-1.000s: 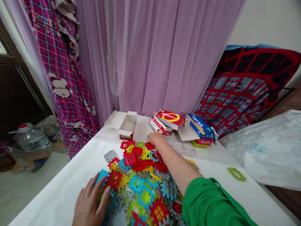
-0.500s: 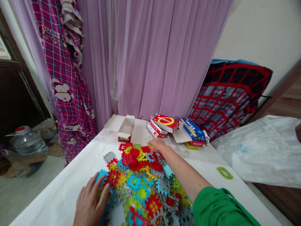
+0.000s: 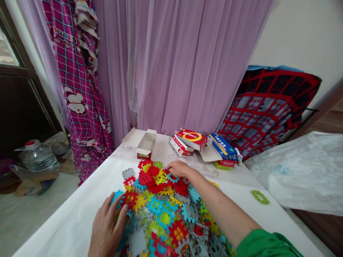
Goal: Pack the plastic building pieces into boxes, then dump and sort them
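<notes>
A heap of flat, toothed plastic tiles (image 3: 163,210) in red, yellow, blue, green and grey covers the near middle of the white table (image 3: 80,207). My left hand (image 3: 107,228) lies flat on the heap's near left edge, fingers spread. My right hand (image 3: 178,168) reaches across to the heap's far edge, fingers curled down onto red and yellow tiles; whether it grips one is hidden. The arm in its green sleeve lies over the heap.
An open white carton (image 3: 146,144), red boxes (image 3: 190,140) and a blue box (image 3: 222,146) stand at the far table edge before the purple curtain. One green tile (image 3: 259,197) lies alone at the right. A water jug (image 3: 37,157) sits on the floor, left.
My right hand has drawn back from beside the red boxes onto the far edge of the tile heap. The left hand has stayed flat on the tiles.
</notes>
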`<state>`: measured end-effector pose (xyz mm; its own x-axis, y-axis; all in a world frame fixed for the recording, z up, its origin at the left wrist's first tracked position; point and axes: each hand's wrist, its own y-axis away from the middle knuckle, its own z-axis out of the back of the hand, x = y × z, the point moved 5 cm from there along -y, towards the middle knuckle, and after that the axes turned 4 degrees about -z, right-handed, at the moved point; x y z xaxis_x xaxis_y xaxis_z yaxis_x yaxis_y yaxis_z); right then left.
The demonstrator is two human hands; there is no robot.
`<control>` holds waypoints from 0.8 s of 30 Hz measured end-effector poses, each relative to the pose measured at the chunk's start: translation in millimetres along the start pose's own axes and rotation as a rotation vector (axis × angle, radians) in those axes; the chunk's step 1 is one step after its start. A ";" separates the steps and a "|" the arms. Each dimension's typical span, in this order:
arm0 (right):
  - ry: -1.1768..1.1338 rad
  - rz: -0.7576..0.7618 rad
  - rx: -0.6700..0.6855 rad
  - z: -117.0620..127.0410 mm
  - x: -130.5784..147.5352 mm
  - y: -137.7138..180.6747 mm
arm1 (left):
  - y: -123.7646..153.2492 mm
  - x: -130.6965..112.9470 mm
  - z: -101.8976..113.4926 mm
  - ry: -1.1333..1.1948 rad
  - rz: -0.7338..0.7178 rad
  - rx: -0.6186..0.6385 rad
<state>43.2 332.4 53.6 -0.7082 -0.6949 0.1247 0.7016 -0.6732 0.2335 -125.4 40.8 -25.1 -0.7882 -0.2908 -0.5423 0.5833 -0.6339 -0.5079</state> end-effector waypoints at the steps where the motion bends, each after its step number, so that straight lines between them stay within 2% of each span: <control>1: 0.007 -0.016 0.016 2.0 -0.3 -0.8 | 0.3 0.5 0.1 0.002 0.004 -0.004; 4: 0.027 -0.056 0.002 7.0 7.2 -6.4 | 1.0 1.8 -0.2 0.009 0.014 0.003; 9: -0.003 -0.014 -0.112 2.3 49.5 -24.1 | 0.9 0.6 1.2 0.021 0.009 0.012; 15: -0.044 -0.003 -0.087 -14.3 78.4 -46.8 | 1.0 -0.1 3.0 0.040 0.014 0.003; 24: -0.047 0.141 -0.037 -22.6 94.6 -21.1 | -1.8 -4.0 5.6 0.065 0.061 0.013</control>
<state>-36.9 275.2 38.7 -0.6046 -0.7713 0.1988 0.7963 -0.5791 0.1747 -124.3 39.1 -18.3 -0.7367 -0.2827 -0.6143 0.6270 -0.6257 -0.4641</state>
